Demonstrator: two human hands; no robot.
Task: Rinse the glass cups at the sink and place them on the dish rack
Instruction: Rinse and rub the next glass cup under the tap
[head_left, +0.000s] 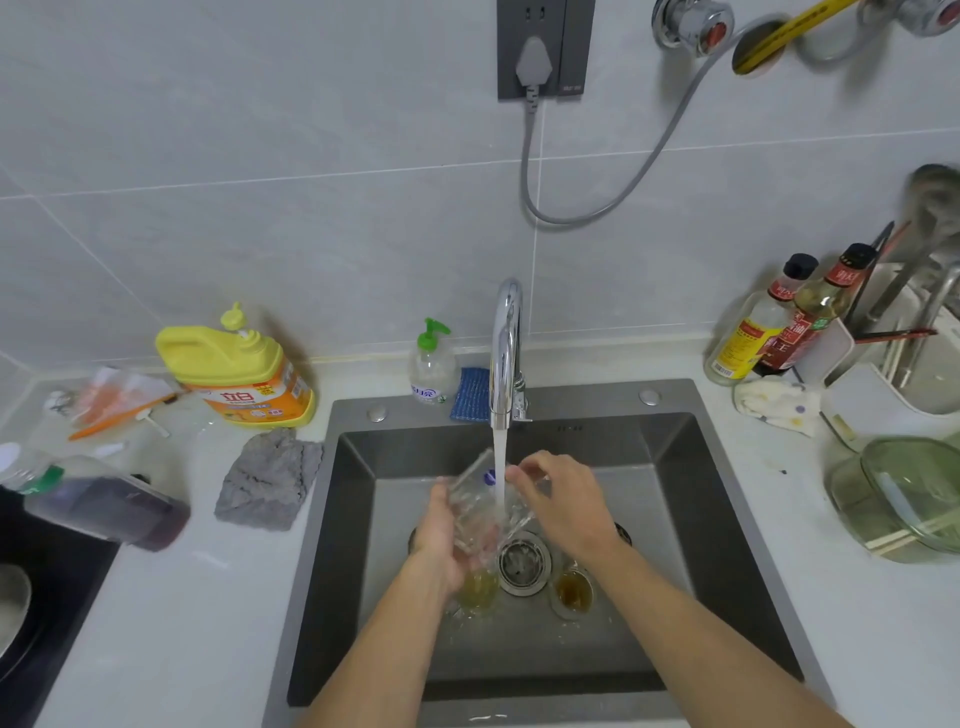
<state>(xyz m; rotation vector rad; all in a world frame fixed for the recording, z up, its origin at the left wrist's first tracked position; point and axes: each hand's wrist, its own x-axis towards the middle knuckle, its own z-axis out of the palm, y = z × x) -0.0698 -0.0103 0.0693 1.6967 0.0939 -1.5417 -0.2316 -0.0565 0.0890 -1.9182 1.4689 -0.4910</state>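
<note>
Head cam: left hand (445, 532) grips the glass cup (480, 506), tilted under the tap (506, 353) so water runs inside, over the sink (701, 519). Right hand (569, 506) looks like it's pinching the rim to steady it, kinda blurry though.

The sink (353, 519) is dark grey metal with a matt, brushed finish, while the tap (506, 343) and the drain strainer (523, 564) are bright polished metal. The glass cup (475, 514) is clear, wet glass. The worktop (208, 597) is white, smooth and faintly glossy. On its left lie a rough grey cloth (267, 480) and a shiny yellow plastic detergent bottle (234, 369). The wall tiles (260, 208) look smooth, with a soft sheen.
</note>
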